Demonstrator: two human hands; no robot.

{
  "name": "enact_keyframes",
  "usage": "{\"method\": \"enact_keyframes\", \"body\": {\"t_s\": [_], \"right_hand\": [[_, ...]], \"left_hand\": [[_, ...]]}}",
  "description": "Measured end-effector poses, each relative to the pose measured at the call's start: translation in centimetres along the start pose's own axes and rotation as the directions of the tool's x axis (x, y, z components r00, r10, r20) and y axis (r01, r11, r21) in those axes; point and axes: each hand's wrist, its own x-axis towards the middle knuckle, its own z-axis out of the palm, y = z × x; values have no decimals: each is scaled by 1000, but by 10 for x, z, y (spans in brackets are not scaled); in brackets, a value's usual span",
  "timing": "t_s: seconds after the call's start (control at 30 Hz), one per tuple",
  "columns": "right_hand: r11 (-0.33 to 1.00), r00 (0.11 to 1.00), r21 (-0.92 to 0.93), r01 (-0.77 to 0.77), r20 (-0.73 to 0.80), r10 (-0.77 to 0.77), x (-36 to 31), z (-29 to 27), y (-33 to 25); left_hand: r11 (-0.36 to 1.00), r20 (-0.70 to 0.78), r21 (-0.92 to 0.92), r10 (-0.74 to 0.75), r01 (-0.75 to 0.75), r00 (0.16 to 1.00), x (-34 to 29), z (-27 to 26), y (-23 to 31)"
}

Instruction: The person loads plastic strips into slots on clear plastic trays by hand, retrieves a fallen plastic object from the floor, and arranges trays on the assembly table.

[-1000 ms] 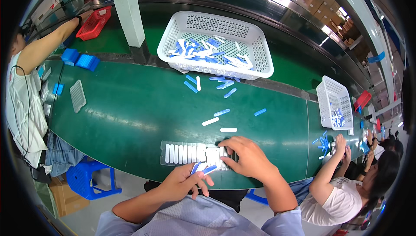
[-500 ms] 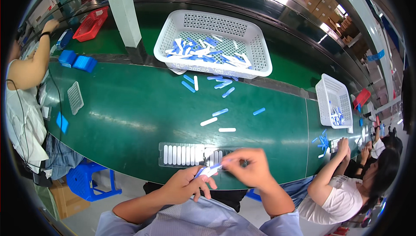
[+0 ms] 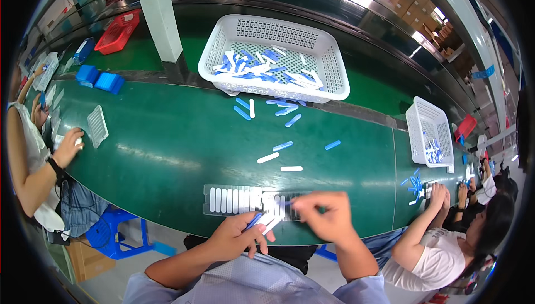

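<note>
My left hand is closed around a small bundle of flat, round-ended white and blue strips, held at the table's near edge. In the pinched fingers of my right hand is a blue strip, over the right half of a clear slotted tray. That clear tray lies just beyond my hands, with a row of white strips in its left half. More white strips show in its right half, partly hidden by my hands.
Loose blue and white strips lie on the green table. Behind them stands a white basket of strips. A person's hand is near another clear tray at left. At right, another person works beside a second white basket.
My right hand has moved a blue strip slightly away from the bundle, over the tray. The person at left has lowered an arm to the table. A blue piece has left the table's left edge.
</note>
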Motion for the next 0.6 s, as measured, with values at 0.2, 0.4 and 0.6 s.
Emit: {"method": "enact_keyframes", "body": {"t_s": [0.2, 0.4, 0.6], "right_hand": [[997, 986, -34, -65, 149, 70, 19, -33, 12], [884, 945, -432, 178, 327, -30, 31, -16, -2], [853, 960, -480, 206, 269, -80, 31, -12, 1]], "left_hand": [[999, -75, 0, 42, -42, 996, -5, -1, 2], [999, -67, -17, 45, -46, 997, -5, 2, 4], [999, -78, -45, 21, -25, 997, -10, 2, 2]]}}
